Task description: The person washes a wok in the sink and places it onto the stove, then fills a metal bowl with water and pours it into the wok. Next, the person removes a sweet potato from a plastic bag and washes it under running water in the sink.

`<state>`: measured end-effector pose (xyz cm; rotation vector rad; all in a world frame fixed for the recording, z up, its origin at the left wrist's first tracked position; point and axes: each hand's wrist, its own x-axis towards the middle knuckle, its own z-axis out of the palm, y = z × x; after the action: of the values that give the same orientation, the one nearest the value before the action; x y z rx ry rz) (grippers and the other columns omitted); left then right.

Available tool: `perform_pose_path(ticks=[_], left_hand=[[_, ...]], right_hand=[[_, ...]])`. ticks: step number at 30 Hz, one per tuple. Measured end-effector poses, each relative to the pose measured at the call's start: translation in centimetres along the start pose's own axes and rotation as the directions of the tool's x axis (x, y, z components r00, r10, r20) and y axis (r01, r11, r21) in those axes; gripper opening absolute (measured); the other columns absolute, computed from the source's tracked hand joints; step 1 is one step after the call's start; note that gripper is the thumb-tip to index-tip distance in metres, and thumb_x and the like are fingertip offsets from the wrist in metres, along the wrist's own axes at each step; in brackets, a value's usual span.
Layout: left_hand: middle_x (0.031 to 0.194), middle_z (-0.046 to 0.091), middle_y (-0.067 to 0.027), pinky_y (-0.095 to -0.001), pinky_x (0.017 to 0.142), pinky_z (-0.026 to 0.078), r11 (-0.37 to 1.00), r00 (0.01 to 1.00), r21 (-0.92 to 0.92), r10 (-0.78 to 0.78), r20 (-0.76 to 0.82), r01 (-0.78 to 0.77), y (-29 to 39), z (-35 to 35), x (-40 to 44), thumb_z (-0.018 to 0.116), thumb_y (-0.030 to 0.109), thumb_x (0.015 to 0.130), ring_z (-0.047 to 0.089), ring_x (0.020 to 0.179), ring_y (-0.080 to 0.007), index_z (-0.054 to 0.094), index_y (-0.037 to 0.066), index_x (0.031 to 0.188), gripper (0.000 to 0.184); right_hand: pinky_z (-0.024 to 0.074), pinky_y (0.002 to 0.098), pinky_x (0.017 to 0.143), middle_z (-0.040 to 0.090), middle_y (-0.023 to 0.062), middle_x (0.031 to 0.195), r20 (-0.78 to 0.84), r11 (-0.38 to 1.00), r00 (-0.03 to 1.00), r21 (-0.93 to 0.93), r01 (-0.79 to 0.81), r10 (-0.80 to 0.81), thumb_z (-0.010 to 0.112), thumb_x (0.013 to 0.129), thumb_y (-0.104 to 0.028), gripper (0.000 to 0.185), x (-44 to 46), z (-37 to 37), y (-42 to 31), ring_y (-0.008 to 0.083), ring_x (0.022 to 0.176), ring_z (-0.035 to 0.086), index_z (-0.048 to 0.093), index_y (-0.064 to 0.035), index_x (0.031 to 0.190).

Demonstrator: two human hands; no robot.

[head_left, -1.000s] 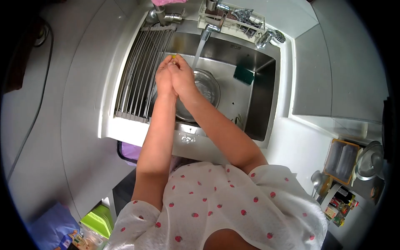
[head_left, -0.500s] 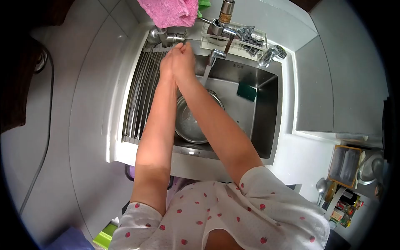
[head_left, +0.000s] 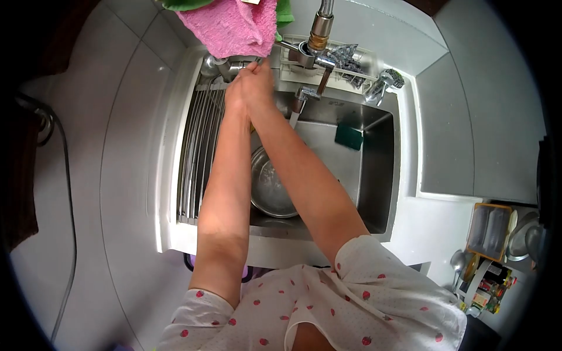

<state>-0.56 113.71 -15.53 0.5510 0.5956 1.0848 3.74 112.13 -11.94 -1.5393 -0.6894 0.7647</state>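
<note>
My left hand [head_left: 236,93] and my right hand [head_left: 258,86] are pressed together over the left side of the sink, fingers curled inward. Whatever lies between them is hidden. Just beyond the fingertips is a small chrome tap [head_left: 232,68], and a pink towel [head_left: 237,29] hangs above it. Water runs from the main faucet [head_left: 305,93] to the right of my hands. Below, a round metal pan [head_left: 270,190] sits in the sink [head_left: 328,164], partly covered by my right forearm.
A slatted metal rack [head_left: 196,152] covers the sink's left side. In the sink lies a dark green scouring pad [head_left: 349,137]. Behind the faucet stands a white caddy [head_left: 366,55] with a grey patterned cloth [head_left: 345,57]. An orange-rimmed container [head_left: 489,232] stands far right.
The view has shifted, so the sink and towel appear lower in the picture. My hands remain pressed together, now closer to the towel's lower edge. The water still runs.
</note>
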Motion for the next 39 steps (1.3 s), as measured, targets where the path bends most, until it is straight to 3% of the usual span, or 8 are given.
perform_pose_path(ticks=[5,8,17,20,26,32,34,39], left_hand=[[0.106,0.055,-0.0118,-0.0271,0.079,0.045,0.993,0.995,0.1,0.049,0.091,-0.058,0.2,0.1,-0.1,0.036,0.014,0.09,0.055,0.092,-0.0196,0.047,-0.002,0.116,0.032],[0.106,0.055,-0.0117,-0.0273,0.079,0.044,0.538,0.939,0.778,0.281,0.197,-0.324,1.6,1.9,-2.2,0.035,0.014,0.09,0.055,0.092,-0.0198,0.047,-0.002,0.116,0.032],[0.103,0.056,-0.0117,-0.0278,0.078,0.043,-0.094,0.937,0.974,0.267,0.225,-0.207,3.0,0.8,-1.2,0.035,0.015,0.09,0.054,0.093,-0.0203,0.047,0.0,0.115,0.032],[0.098,0.058,-0.011,-0.0262,0.074,0.043,0.832,0.977,0.536,0.205,-0.061,-0.141,3.2,2.2,-4.4,0.04,0.015,0.088,0.054,0.092,-0.0188,0.05,0.001,0.112,0.03],[0.093,0.059,-0.0107,-0.0271,0.069,0.045,0.833,0.955,0.549,0.103,-0.279,0.071,-5.7,-4.4,-11.6,0.049,0.006,0.08,0.057,0.078,-0.0183,0.053,0.0,0.11,0.03],[0.103,0.057,-0.0205,-0.0316,0.074,0.046,-0.052,0.77,0.903,0.545,-0.332,0.426,-12.6,-13.5,-15.8,0.057,0.009,0.071,0.058,0.089,-0.0298,0.055,0.001,0.107,0.037],[0.099,0.059,-0.0165,-0.0323,0.074,0.047,0.441,0.627,0.648,0.216,-0.749,0.622,-15.1,-21.2,-13.3,0.058,0.014,0.07,0.057,0.091,-0.0294,0.059,0.005,0.101,0.032],[0.093,0.058,-0.0143,-0.0309,0.068,0.048,0.789,0.614,0.359,-0.029,-0.788,0.498,-13.9,-20.4,-13.5,0.055,0.01,0.072,0.057,0.083,-0.0259,0.056,0.003,0.099,0.027]], right_hand=[[0.0327,0.0378,0.096,0.037,0.0258,0.123,0.009,0.997,0.998,0.047,0.069,-0.069,0.058,0.07,-0.012,0.065,1.2,1.0,1.6,0.0369,0.115,0.038,0.029,0.009,0.124],[0.0307,0.0377,0.098,0.035,0.0264,0.126,0.017,0.997,0.998,0.047,0.065,-0.066,0.058,0.07,-0.013,0.065,1.1,1.0,1.3,0.0366,0.117,0.035,0.029,0.0097,0.123],[0.0397,0.0395,0.082,0.051,0.0172,0.1,0.138,0.99,0.985,-0.079,0.113,-0.101,0.058,0.07,-0.015,0.035,-1.1,0.6,-1.8,0.0329,0.095,0.05,0.048,0.0031,0.098],[0.0414,0.0384,0.074,0.052,0.0134,0.086,-0.002,0.981,0.982,-0.047,0.189,-0.19,0.057,0.072,-0.017,0.02,-2.8,0.2,-1.2,0.0301,0.083,0.052,0.05,-0.0005,0.08],[0.0419,0.036,0.078,0.056,0.0143,0.094,0.356,0.982,0.93,-0.185,-0.03,0.096,0.053,0.076,-0.019,0.026,-10.6,-8.9,7.5,0.031,0.091,0.053,0.057,-0.005,0.097],[0.0424,0.0408,0.083,0.06,0.0198,0.09,-0.022,0.496,0.97,-0.862,0.105,-0.244,0.052,0.072,-0.012,0.039,-11.9,-17.7,18.2,0.0356,0.087,0.056,0.05,0.0006,0.109],[0.0439,0.043,0.077,0.058,0.0219,0.094,-0.024,0.536,0.936,-0.815,-0.221,0.351,0.052,0.07,-0.006,0.027,-11.7,-19.0,18.7,0.0375,0.087,0.056,0.053,0.0022,0.096],[0.0445,0.0432,0.076,0.059,0.0236,0.089,0.004,0.586,0.965,-0.795,-0.156,0.263,0.051,0.07,-0.006,0.022,-11.9,-20.7,20.8,0.0386,0.086,0.056,0.054,0.0017,0.09]])
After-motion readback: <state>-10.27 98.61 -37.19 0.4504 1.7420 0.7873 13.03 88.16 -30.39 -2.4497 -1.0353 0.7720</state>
